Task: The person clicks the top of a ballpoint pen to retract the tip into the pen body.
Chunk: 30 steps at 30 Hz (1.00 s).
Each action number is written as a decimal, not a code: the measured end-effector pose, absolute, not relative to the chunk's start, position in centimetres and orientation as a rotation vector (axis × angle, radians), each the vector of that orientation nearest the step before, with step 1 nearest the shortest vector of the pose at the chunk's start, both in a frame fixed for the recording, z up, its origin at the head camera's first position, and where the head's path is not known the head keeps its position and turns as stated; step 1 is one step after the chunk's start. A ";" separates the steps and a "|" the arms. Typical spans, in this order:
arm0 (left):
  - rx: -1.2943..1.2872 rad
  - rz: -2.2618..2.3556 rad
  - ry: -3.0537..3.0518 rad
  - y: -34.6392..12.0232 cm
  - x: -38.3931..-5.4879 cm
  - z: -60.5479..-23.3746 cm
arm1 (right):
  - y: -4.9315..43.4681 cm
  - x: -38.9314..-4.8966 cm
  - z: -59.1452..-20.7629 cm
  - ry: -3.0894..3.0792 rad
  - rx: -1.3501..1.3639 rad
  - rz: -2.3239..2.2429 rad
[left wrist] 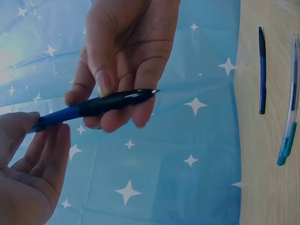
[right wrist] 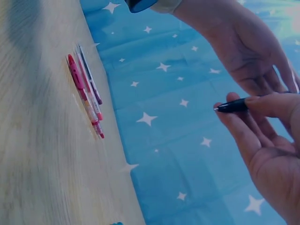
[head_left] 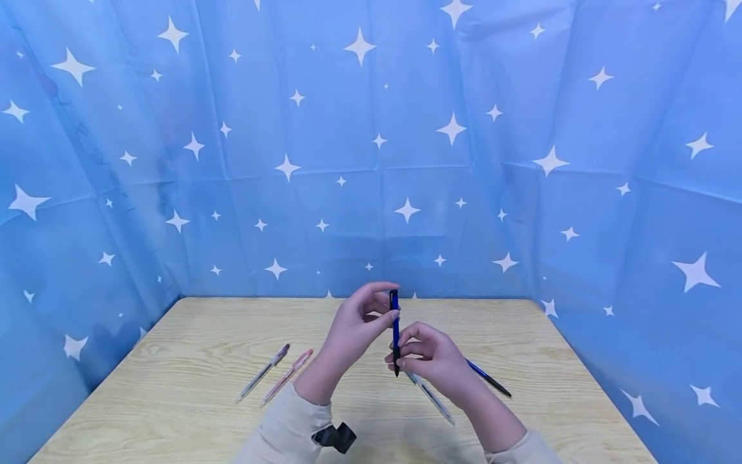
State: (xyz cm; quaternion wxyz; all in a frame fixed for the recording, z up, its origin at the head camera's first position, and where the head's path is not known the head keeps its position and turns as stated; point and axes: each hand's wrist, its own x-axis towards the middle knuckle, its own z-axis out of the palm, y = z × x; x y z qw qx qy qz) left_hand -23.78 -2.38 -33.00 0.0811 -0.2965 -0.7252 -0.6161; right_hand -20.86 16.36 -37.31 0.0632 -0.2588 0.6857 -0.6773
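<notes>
A blue pen with a black grip (head_left: 396, 332) stands upright, tip down, above the table in the head view. My left hand (head_left: 356, 325) holds its upper end, thumb on the blue barrel and index finger over the top. Lower down, my right hand (head_left: 437, 361) pinches the black grip (left wrist: 117, 102) near the tip between thumb and fingers. In the left wrist view, the left hand (left wrist: 33, 173) is on the blue end. From the right wrist, the pen's metal tip (right wrist: 216, 109) pokes out past the right hand (right wrist: 276, 154).
On the wooden table (head_left: 203, 361), a clear pen with a dark end (head_left: 263, 374) and a pink pen (head_left: 286, 377) lie left. A clear pen with a teal end (left wrist: 289, 103) and another blue-black pen (head_left: 489, 377) lie right. A red-pink pen (right wrist: 78, 79) also shows. Starry cloth (head_left: 377, 161) hangs behind.
</notes>
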 end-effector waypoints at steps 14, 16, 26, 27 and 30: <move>-0.846 -2.010 -2.042 -1.3 -23.2 -33.8 | 16.3 -20.6 -37.8 2.081 -0.727 -2.071; -0.840 -2.021 -2.042 -1.1 -23.1 -34.0 | 16.4 -20.6 -37.9 2.081 -0.735 -2.071; -0.818 -2.065 -2.034 -0.9 -23.0 -34.0 | 16.6 -20.6 -38.0 2.096 -0.734 -2.058; -0.817 -2.067 -2.032 -0.9 -23.0 -34.0 | 16.6 -20.6 -38.0 2.090 -0.735 -2.059; -0.812 -2.069 -2.030 -1.0 -23.0 -34.0 | 16.6 -20.6 -38.0 2.076 -0.741 -2.057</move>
